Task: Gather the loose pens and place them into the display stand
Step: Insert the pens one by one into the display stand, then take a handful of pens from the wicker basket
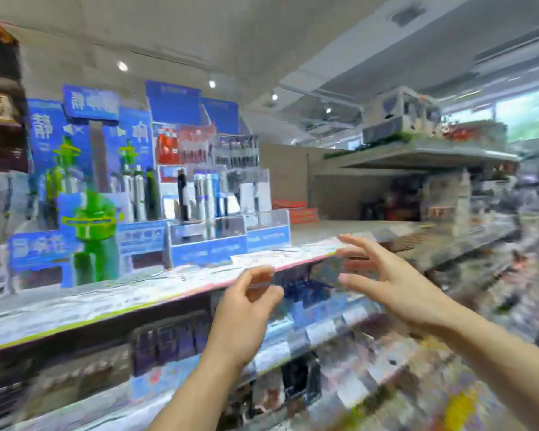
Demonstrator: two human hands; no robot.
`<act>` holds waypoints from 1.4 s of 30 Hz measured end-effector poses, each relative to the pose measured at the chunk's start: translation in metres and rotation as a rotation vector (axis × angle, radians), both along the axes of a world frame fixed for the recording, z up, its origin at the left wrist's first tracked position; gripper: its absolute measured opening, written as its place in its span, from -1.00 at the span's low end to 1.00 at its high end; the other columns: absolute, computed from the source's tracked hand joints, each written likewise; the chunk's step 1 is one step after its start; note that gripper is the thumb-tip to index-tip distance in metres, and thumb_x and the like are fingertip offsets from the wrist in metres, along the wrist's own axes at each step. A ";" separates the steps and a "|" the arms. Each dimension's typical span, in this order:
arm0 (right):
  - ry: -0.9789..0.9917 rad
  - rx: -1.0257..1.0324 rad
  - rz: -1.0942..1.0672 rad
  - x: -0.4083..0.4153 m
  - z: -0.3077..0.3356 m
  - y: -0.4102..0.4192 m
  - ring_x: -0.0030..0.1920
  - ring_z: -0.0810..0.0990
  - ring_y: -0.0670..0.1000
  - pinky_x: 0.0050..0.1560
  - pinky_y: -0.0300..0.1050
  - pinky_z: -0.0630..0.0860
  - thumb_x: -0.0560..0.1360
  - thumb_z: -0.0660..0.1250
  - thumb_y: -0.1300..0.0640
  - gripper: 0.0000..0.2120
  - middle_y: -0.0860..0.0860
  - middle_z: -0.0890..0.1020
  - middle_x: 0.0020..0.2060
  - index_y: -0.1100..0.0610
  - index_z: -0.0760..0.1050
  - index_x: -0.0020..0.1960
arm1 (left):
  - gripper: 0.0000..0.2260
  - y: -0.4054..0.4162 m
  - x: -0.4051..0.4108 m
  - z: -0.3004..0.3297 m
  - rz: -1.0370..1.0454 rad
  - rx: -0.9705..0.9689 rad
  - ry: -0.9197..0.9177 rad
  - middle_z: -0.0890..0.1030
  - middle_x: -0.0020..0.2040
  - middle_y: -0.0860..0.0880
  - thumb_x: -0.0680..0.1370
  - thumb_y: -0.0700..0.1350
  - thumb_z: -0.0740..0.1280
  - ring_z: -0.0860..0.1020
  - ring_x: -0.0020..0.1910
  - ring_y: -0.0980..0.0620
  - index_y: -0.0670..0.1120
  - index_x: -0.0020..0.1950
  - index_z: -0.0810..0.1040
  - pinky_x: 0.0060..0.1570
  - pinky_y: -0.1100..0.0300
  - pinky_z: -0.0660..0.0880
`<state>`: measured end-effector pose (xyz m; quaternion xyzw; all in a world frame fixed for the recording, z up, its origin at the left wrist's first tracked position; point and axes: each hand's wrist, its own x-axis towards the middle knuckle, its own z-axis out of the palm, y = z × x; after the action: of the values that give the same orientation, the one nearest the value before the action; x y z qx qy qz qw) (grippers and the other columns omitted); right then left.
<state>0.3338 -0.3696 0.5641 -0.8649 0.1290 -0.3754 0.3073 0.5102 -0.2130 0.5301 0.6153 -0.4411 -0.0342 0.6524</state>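
- While both hands are raised before the shelf edge (199,281), the left hand (246,309) has its fingers curled with thumb near fingertips; blur hides whether it pinches anything
- the right hand (395,284) is spread wide, fingers straight, holding nothing, near the shelf lip
- the display stand (206,244), blue-fronted, sits on the shelf up and left of the hands; upright pens (206,194) stand in it; no loose pens can be made out
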 end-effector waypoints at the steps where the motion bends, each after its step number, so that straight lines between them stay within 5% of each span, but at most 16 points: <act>1: 0.014 -0.003 -0.039 -0.019 0.000 -0.019 0.26 0.57 -0.16 0.36 -0.05 0.47 0.53 0.46 0.13 -0.45 -0.07 0.56 0.31 -0.24 0.32 0.37 | -0.78 -0.025 -0.013 -0.001 -0.037 0.024 -0.011 0.64 0.11 0.07 0.55 -0.25 0.41 0.62 0.00 0.18 0.04 0.08 0.57 0.18 0.02 0.56; 4: 0.079 -0.034 -0.130 -0.064 0.009 -0.070 0.29 0.51 -0.23 0.31 -0.15 0.46 0.54 0.45 0.04 -0.43 -0.17 0.53 0.31 -0.25 0.30 0.45 | -0.60 -0.089 -0.036 0.011 -0.137 0.090 -0.061 0.59 0.16 0.06 0.54 -0.22 0.40 0.62 -0.09 0.26 0.10 0.30 0.42 -0.04 0.28 0.54; 8: 0.088 -0.024 -0.188 -0.093 0.012 -0.140 0.23 0.49 -0.36 0.12 -0.37 0.44 0.55 0.42 -0.05 -0.44 -0.25 0.50 0.30 -0.29 0.29 0.47 | -0.51 -0.155 -0.037 0.041 -0.137 0.196 -0.246 0.57 0.14 0.15 0.55 -0.11 0.42 0.62 0.00 0.22 0.20 0.37 0.32 -0.04 0.31 0.52; 12: 0.108 0.009 -0.250 -0.087 0.003 -0.212 0.25 0.53 -0.20 0.19 -0.20 0.49 0.55 0.42 -0.05 -0.41 -0.19 0.51 0.32 -0.23 0.28 0.51 | -0.66 -0.222 -0.023 0.066 -0.108 0.342 -0.515 0.58 0.16 0.18 0.54 -0.02 0.42 0.57 0.09 0.29 0.12 0.29 0.47 0.14 0.26 0.50; 18: 0.226 -0.052 -0.279 -0.055 0.019 -0.332 0.31 0.51 -0.08 0.34 -0.03 0.48 0.55 0.42 -0.03 -0.42 -0.16 0.50 0.31 -0.21 0.29 0.50 | -0.61 -0.340 0.020 0.088 -0.126 0.516 -0.754 0.57 0.19 0.19 0.53 0.07 0.40 0.57 0.08 0.28 0.18 0.32 0.41 0.15 0.21 0.52; 23: 0.287 -0.083 -0.248 -0.025 0.036 -0.425 0.32 0.48 -0.16 0.35 -0.09 0.45 0.55 0.41 -0.08 -0.40 -0.19 0.50 0.34 -0.24 0.27 0.52 | -0.56 -0.442 0.043 0.102 -0.101 0.523 -0.775 0.55 0.11 0.23 0.53 0.07 0.39 0.56 -0.21 0.35 0.17 0.38 0.38 -0.38 0.50 0.39; 32: 0.186 -0.101 -0.159 0.005 0.043 -0.588 0.26 0.50 -0.28 0.30 -0.12 0.48 0.55 0.40 -0.08 -0.56 -0.31 0.53 0.26 -0.32 0.39 0.38 | -0.48 -0.590 0.065 0.123 -0.036 0.656 -0.793 0.57 0.13 0.21 0.57 0.10 0.35 0.55 0.03 0.24 0.18 0.49 0.25 -0.14 0.39 0.43; 36: 0.177 -0.127 -0.031 0.031 0.037 -0.661 0.23 0.52 -0.29 0.14 -0.29 0.47 0.57 0.38 -0.07 -0.67 -0.29 0.57 0.22 -0.39 0.40 0.24 | -0.45 -0.641 0.066 0.110 0.053 0.704 -0.775 0.57 0.15 0.21 0.57 0.10 0.35 0.55 0.06 0.21 0.22 0.51 0.22 0.02 0.28 0.44; 39: 0.174 -0.155 0.078 0.049 0.031 -0.710 0.20 0.54 -0.30 0.22 -0.24 0.47 0.57 0.38 -0.07 -0.70 -0.27 0.59 0.22 -0.36 0.44 0.23 | -0.46 -0.674 0.065 0.102 0.125 0.750 -0.763 0.58 0.16 0.20 0.57 0.11 0.35 0.55 0.08 0.19 0.23 0.50 0.23 0.05 0.28 0.43; 42: 0.262 -0.244 0.182 0.060 0.035 -0.756 0.17 0.50 -0.40 0.06 -0.41 0.42 0.56 0.38 -0.12 -0.71 -0.40 0.55 0.17 -0.44 0.42 0.19 | -0.50 -0.707 0.065 0.107 0.229 0.808 -0.760 0.59 0.15 0.24 0.56 0.15 0.33 0.55 0.12 0.19 0.23 0.48 0.28 0.09 0.28 0.43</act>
<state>0.3939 -1.1254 0.5993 -0.9453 0.0427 -0.2429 0.2136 0.5753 -0.9195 0.6373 0.8290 -0.5274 0.0948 0.1600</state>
